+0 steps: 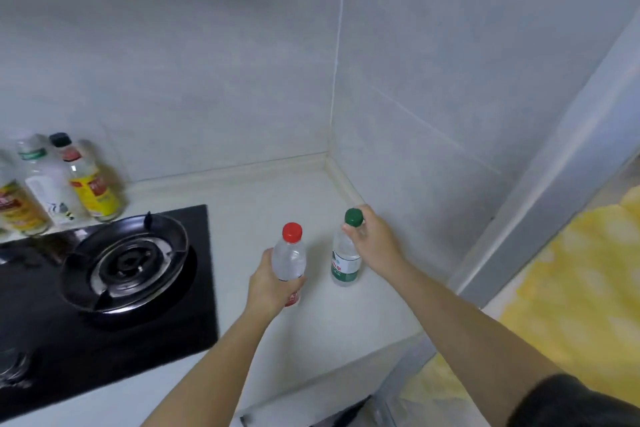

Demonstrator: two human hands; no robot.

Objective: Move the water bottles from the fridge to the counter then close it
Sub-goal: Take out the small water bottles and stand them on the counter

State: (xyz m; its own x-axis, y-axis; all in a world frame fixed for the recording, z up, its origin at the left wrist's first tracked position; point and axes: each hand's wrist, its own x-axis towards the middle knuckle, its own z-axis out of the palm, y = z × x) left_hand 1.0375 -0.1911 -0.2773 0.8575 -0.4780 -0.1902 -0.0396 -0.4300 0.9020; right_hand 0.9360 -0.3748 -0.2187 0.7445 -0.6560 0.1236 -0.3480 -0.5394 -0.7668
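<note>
The red-capped bottle (289,255) is gripped by the left hand (268,282), its base hidden; at its 3 o'clock, on the bench (249,204), the green-capped bottle (344,262) is pinched at the neck by the right hand (372,243)

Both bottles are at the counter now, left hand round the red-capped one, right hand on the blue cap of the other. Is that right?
Not quite: the cap under the right hand is green, not blue. The head view shows the green-capped bottle standing on the counter, with the right hand at its cap, while the left hand wraps the body of the red-capped bottle.
</note>
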